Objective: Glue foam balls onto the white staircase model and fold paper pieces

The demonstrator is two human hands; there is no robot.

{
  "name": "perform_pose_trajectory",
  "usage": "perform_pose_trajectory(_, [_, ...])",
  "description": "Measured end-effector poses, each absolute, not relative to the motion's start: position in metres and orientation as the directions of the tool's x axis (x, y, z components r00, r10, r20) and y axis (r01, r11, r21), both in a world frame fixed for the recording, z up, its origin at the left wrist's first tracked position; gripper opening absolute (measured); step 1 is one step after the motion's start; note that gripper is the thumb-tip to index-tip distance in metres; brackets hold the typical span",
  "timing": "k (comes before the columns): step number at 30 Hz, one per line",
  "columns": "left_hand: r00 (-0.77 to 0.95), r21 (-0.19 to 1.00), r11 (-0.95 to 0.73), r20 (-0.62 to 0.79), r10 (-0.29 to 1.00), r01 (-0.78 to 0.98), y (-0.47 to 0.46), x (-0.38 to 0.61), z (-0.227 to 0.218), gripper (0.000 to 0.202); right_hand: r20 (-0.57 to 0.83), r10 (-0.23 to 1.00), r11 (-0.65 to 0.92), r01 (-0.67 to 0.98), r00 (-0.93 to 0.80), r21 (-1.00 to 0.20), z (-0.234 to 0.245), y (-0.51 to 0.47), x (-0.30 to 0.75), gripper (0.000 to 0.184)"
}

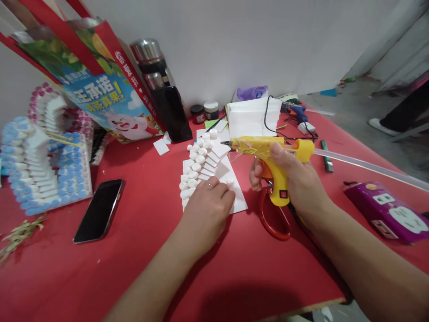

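Glue gun [259, 145] points left, its long axis running crosswise.

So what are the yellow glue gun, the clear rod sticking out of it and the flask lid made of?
Glue gun: probably hard plastic, its yellow body smoothly moulded. Clear rod: perhaps hot-melt glue; it looks translucent, with a soft sheen. Flask lid: likely bare metal, shiny, judging by its silvery colour and bright streaks.

A yellow glue gun [258, 146] sits upright in the right hand [295, 181], nozzle aimed across toward the left hand's [211, 205] side, clear glue stick [365, 165] poking out behind, while a white craft [200, 159] with steps and puffy rolls lies partly beneath the left hand.
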State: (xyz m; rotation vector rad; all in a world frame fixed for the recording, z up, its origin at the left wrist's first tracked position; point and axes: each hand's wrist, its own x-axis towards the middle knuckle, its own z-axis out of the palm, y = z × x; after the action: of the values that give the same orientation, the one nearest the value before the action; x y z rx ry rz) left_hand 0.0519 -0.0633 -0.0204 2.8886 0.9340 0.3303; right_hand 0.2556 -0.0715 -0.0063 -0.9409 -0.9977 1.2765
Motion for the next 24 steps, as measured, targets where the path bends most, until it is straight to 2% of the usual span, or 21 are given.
perform_pose_trajectory(2, [0.787,0.145,-0.801,0.152,0.598,0.581,-0.062,0.052,-0.017,0.022,0.079,0.996,0.086,-0.32,0.035,-0.944,-0.004,-0.071,0.255,0.035])
perform_pose_trajectory(5, [0.746,0.16,-0.785,0.246,0.618,0.598,-0.053,0.049,-0.012,0.023,0.099,0.993,0.112,-0.327,0.056,-0.938,-0.002,-0.071,0.256,0.037])
perform_pose_trajectory(7, [0.744,0.117,-0.788,0.27,0.611,0.605,-0.045,0.05,-0.01,0.029,0.106,0.993,0.117,-0.326,0.051,-0.938,0.0,-0.071,0.257,0.04])
perform_pose_trajectory(10, [0.785,0.101,-0.797,0.135,0.604,0.596,-0.034,0.059,-0.007,0.035,0.102,0.993,0.115,-0.332,0.057,-0.936,0.0,-0.071,0.258,0.04])
perform_pose_trajectory(14, [0.771,0.041,-0.776,-0.163,0.616,0.629,-0.029,0.078,0.002,0.036,0.096,0.993,0.116,-0.367,0.071,-0.923,0.001,-0.07,0.259,0.038])
perform_pose_trajectory(17, [0.746,-0.051,-0.777,-0.25,0.618,0.627,-0.028,0.088,0.008,0.03,0.108,0.991,0.129,-0.379,0.075,-0.917,0.002,-0.07,0.259,0.037])
perform_pose_trajectory(21, [0.781,-0.06,-0.805,-0.213,0.587,0.59,-0.026,0.087,0.004,0.031,0.111,0.99,0.135,-0.389,0.086,-0.911,0.004,-0.07,0.258,0.034])
perform_pose_trajectory(23, [0.778,0.045,-0.779,-0.108,0.619,0.626,-0.027,0.081,0.001,0.03,0.104,0.99,0.135,-0.397,0.1,-0.908,0.004,-0.07,0.258,0.032])
perform_pose_trajectory(24, [0.756,0.159,-0.745,-0.021,0.654,0.648,-0.028,0.076,0.001,0.026,0.104,0.989,0.139,-0.395,0.109,-0.908,0.005,-0.07,0.258,0.032])
